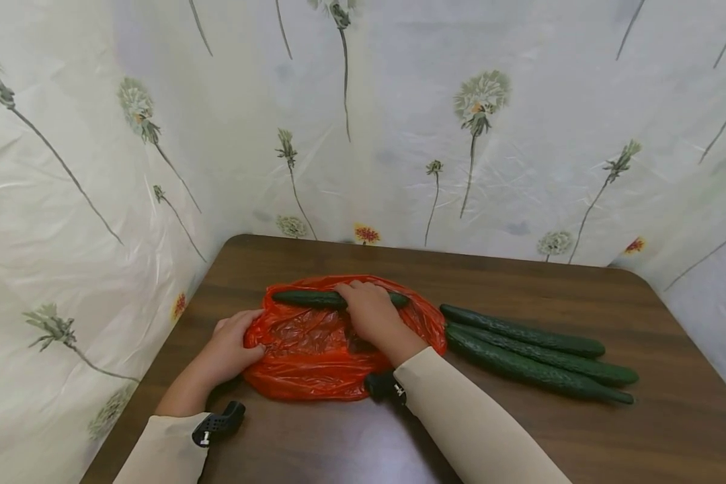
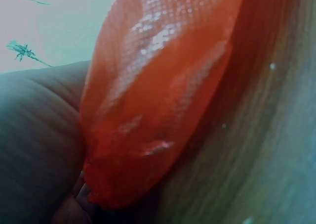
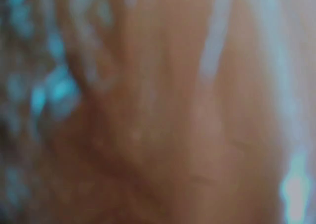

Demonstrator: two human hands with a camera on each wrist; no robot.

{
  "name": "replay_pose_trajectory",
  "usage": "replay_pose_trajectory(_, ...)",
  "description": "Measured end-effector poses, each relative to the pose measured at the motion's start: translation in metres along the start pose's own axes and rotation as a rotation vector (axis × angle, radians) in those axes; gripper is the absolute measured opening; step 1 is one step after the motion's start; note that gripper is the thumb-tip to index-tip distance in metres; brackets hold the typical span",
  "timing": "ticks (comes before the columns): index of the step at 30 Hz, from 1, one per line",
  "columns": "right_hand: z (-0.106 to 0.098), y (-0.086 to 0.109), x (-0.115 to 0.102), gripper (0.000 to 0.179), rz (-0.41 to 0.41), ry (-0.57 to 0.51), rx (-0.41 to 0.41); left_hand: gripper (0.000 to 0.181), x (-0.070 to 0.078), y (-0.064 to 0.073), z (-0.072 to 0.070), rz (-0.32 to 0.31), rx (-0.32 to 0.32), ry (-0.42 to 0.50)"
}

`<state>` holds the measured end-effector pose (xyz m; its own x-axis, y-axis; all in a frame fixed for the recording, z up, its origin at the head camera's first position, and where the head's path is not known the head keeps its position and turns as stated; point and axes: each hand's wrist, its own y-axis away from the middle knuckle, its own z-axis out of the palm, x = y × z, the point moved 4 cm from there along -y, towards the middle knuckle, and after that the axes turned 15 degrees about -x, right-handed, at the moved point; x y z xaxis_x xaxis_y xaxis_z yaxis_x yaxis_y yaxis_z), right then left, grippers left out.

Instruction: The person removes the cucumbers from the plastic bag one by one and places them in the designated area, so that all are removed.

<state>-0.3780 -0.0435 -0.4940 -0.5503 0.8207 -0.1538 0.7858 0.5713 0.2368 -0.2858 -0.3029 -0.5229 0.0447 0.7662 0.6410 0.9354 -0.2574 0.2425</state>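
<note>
In the head view a thin red plastic bag [image 1: 314,373] lies spread on the table, its mouth facing up. One dark green cucumber [image 1: 305,298] lies across the far part of the bag's opening. My right hand [image 1: 372,312] reaches over the bag and grips this cucumber near its middle. At the bag's left edge, my left hand [image 1: 232,343] holds the plastic between thumb and fingers. The left wrist view shows the red plastic [image 2: 153,100] bulging beside the thumb [image 2: 39,135]. Blurred, shiny plastic [image 3: 207,115] fills the right wrist view.
Three more cucumbers [image 1: 538,359] lie side by side on the brown wooden table [image 1: 659,336], just right of the bag. Behind and to the left, a pale flower-printed covering [image 1: 387,134] rises along the table's edges. Each wrist wears a dark strap [image 1: 218,423].
</note>
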Motion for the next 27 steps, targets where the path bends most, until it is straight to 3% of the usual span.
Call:
replay_pose_trajectory(10,-0.002,0.006,0.002,0.065,-0.001,0.009,0.015,0.073,0.003,0.000,-0.002,-0.006,-0.006,0.010)
replay_pose_trajectory(27,-0.006,0.019,-0.005,0.048,-0.038,0.072,0.097,0.073,-0.002,-0.001,0.001,0.014,0.010,-0.005)
